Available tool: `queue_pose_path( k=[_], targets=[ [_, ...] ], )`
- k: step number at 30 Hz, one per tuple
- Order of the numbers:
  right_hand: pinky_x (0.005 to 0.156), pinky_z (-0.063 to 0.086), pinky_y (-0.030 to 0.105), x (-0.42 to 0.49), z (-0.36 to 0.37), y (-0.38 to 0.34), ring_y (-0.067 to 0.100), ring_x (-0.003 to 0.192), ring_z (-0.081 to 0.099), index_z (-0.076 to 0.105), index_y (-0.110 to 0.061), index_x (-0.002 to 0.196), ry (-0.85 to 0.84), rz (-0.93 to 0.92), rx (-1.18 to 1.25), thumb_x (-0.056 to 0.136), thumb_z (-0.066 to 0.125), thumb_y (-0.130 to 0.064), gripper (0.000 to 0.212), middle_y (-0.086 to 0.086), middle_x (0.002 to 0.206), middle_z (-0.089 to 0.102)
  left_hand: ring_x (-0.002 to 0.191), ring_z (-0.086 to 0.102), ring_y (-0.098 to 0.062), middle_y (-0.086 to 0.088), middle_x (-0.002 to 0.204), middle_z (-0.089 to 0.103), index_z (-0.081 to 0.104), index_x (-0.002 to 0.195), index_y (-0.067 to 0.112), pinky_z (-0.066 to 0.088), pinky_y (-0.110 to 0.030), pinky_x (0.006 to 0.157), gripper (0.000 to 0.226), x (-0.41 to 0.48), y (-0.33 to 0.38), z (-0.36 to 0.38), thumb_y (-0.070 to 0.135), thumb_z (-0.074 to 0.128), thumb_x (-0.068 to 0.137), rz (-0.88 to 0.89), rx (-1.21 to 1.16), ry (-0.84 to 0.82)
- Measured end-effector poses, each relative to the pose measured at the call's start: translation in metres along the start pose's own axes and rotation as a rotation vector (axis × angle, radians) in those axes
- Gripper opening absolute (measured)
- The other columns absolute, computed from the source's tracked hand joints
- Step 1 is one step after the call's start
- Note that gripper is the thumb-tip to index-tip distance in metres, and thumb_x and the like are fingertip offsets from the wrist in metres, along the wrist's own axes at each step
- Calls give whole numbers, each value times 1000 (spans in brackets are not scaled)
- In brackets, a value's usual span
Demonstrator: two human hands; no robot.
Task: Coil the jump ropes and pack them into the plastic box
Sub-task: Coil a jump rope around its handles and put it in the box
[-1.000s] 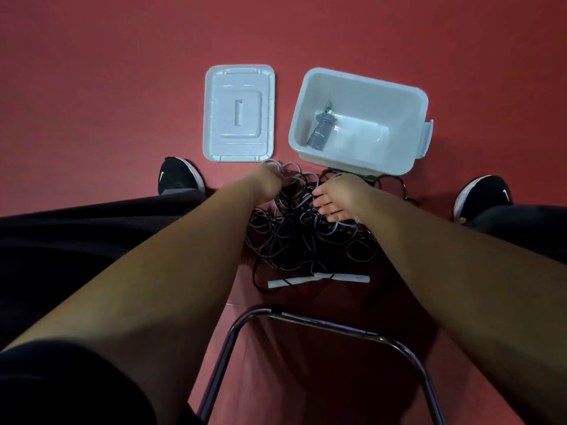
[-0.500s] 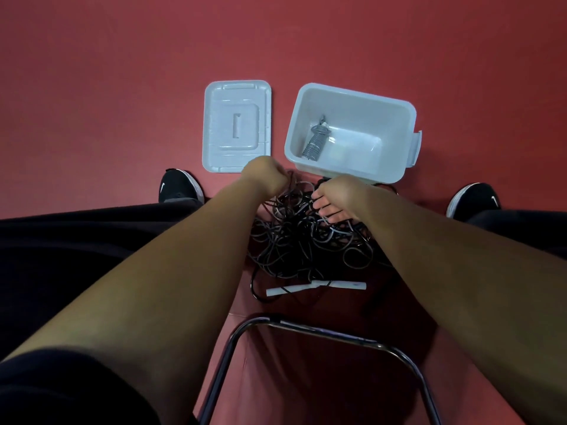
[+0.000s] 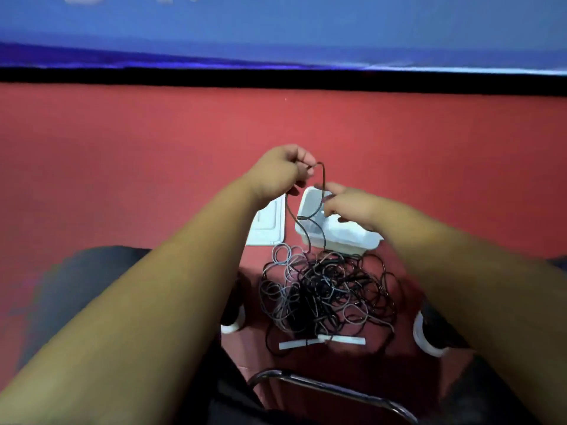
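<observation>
A tangled heap of black and grey jump ropes (image 3: 328, 289) lies on the red floor between my feet. My left hand (image 3: 280, 173) is raised above it, fingers curled round a loop of black rope (image 3: 320, 191) that trails down into the heap. My right hand (image 3: 346, 205) pinches the same strand just right of the loop. Behind my hands sits the white plastic box (image 3: 340, 237), partly hidden by them. A white rope handle (image 3: 322, 342) lies at the near edge of the heap.
The box's white lid (image 3: 267, 223) lies flat left of the box. My shoes (image 3: 428, 334) flank the heap. A metal chair frame (image 3: 331, 389) curves across the bottom. A black strip and a blue wall (image 3: 276, 32) bound the far floor.
Both hands rose from the heap, lifting a black rope loop up in front of the box. The camera tilted up, bringing the blue wall into view.
</observation>
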State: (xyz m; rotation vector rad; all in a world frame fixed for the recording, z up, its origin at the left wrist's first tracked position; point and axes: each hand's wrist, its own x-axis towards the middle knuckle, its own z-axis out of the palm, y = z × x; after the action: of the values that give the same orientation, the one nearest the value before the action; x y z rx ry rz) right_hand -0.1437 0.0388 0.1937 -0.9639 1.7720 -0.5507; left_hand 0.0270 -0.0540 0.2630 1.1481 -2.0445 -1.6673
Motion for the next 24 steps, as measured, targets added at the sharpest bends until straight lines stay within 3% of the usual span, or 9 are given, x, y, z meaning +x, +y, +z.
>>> queue_pose_path(
  k=[3,6,11,15,19,24],
  targets=[
    [94,47,30,-44,-16,-39,16,124,57,56,-48,144,-5,-131,79,86,60,-3,74,0,138,61,74,61,-19,-8,94,68,66,103,14,51,-33,67,22,-22,60,-15,-5,63,93,118,-79,46],
    [89,45,18,-79,-28,-71,6,115,62,63,-44,137,22,-243,166,89,66,-6,61,0,137,65,75,63,-16,-4,96,69,68,105,19,53,-31,67,22,-42,118,-28,1,67,93,214,-176,87],
    [88,43,21,-134,-46,-126,3,115,66,73,-37,127,80,-423,230,95,71,-24,35,-13,123,76,84,68,-16,3,106,75,69,118,20,58,-33,76,30,-73,208,-51,1,64,96,374,-333,143],
    [65,44,6,-170,-60,-170,2,83,67,74,-15,108,253,-550,204,99,71,-21,10,0,109,80,93,69,-19,-2,111,72,67,125,15,61,-40,85,36,-101,270,-67,-6,64,95,528,-447,175],
    [58,45,14,-186,-68,-198,12,74,68,70,-13,96,397,-547,197,103,66,-27,16,4,90,79,98,70,-20,-3,108,73,69,118,14,62,-42,83,36,-121,315,-83,-11,65,93,625,-596,295],
    [72,47,34,-208,-82,-221,18,74,66,68,-18,89,482,-518,114,101,60,-40,27,-4,83,80,103,73,-17,-3,109,77,71,115,15,62,-48,91,30,-145,351,-111,-7,67,95,706,-707,475]
  ],
)
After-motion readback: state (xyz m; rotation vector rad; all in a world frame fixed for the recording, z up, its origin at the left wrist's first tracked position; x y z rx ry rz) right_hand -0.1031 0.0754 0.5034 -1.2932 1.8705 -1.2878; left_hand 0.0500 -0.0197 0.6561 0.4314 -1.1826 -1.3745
